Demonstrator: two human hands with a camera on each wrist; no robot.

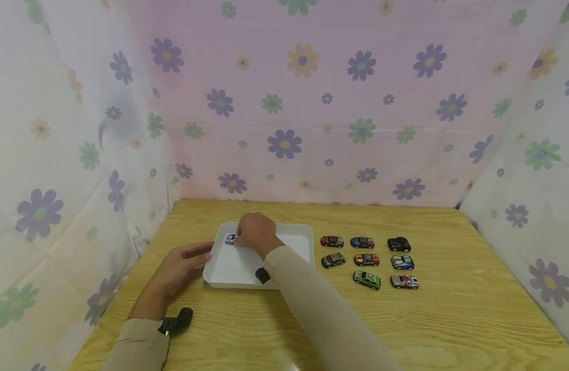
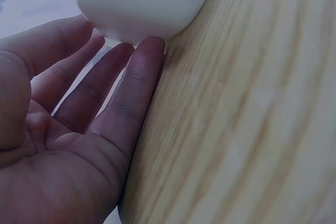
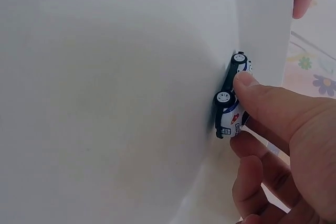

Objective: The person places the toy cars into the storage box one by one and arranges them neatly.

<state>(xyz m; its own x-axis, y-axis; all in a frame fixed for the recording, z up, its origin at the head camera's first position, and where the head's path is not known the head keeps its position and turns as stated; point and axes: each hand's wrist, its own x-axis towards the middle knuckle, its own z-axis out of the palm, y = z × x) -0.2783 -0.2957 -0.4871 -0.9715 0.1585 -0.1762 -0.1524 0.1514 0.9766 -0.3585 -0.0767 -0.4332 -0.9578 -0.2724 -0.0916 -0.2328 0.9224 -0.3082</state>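
Note:
A white toy car (image 3: 233, 109) with blue trim sits in the far left corner of the white tray (image 1: 228, 268). My right hand (image 1: 258, 232) pinches it between thumb and fingers, its wheels against the tray floor in the right wrist view. In the head view the same toy car (image 1: 230, 239) shows partly past the hand. At the tray's left side, my left hand (image 1: 179, 268) touches the outer wall with its fingertips. Those fingers (image 2: 131, 87) are extended, one lying along the wooden table beside the tray wall (image 2: 147, 9).
Right of the tray, several toy cars stand in loose rows, among them a red one (image 1: 332, 241), a green one (image 1: 366, 279) and a black one (image 1: 399, 244). All are on the wooden table (image 1: 442, 330). Flowered cloth (image 1: 312, 113) walls in the back and both sides.

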